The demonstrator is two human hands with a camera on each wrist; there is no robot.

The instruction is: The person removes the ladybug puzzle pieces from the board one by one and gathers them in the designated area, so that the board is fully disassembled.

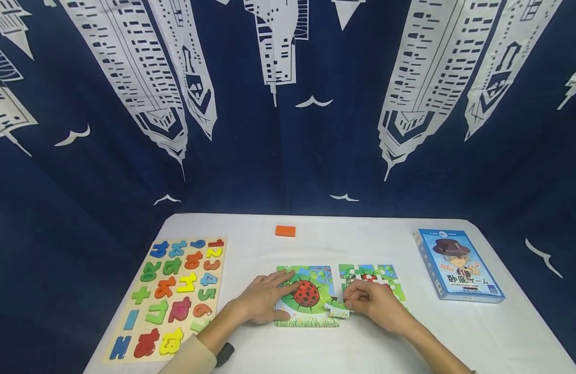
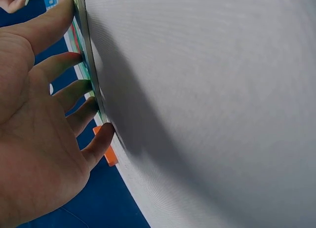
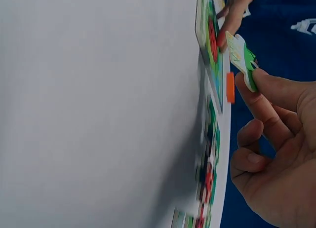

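Observation:
A square ladybug puzzle board [image 1: 316, 296] lies on the white table, a red beetle on green at its middle. My left hand [image 1: 264, 298] rests on its left side with spread fingers; the left wrist view shows its fingertips [image 2: 74, 55] along the board. My right hand [image 1: 374, 305] pinches a green and white puzzle piece [image 1: 337, 307] between thumb and index finger, over the board's lower right corner. In the right wrist view that piece [image 3: 242, 57] is tilted. Beyond my right hand are several loosely joined puzzle pieces [image 1: 388, 271], partly hidden by it.
On the left lies a wooden number board [image 1: 194, 304] with coloured numerals. An orange block [image 1: 285, 231] sits near the far edge. A blue game box [image 1: 461, 266] is at the right. Beside my left sleeve a small black object [image 1: 225, 354] shows. Dark blue printed cloth [image 1: 278, 166] hangs behind.

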